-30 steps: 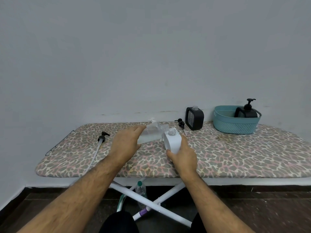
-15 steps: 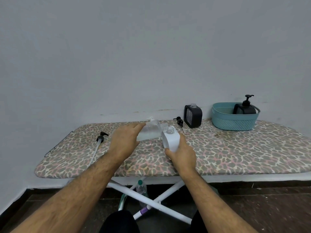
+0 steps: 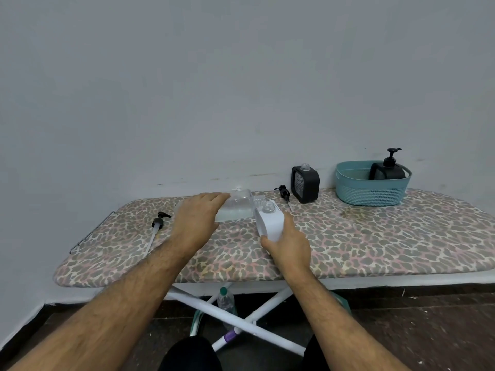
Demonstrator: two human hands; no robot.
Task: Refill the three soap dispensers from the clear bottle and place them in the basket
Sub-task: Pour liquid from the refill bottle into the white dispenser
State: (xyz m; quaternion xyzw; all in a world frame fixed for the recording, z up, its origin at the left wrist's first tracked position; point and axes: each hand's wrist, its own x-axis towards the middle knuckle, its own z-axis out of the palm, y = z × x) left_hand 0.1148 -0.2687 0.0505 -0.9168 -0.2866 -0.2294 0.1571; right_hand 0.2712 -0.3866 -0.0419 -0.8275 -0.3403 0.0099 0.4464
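While the left hand point(image 3: 197, 222) wraps around the clear bottle point(image 3: 235, 207) and tips it on its side, the bottle's open neck points right, just above the mouth of the white dispenser point(image 3: 269, 219). Liquid lies along the lower side of the bottle. The right hand point(image 3: 288, 246) closes around the lower part of the white dispenser, thumb on the near face, and holds it slightly tilted on the patterned ironing-board surface point(image 3: 375, 236); its pump is off.

Further back stands a black dispenser point(image 3: 305, 184) with an uncapped neck, upright near the wall. Just to its left lies a black pump point(image 3: 284, 194) on the surface. Another pump with a long white tube point(image 3: 156, 230) lies well to the left of the hands.

At the far right sits a teal basket point(image 3: 372, 188), with a second black dispenser point(image 3: 388, 170) inside it, pump fitted. Under the board, a small bottle with a green cap point(image 3: 225, 301) stands on the floor between the white legs.
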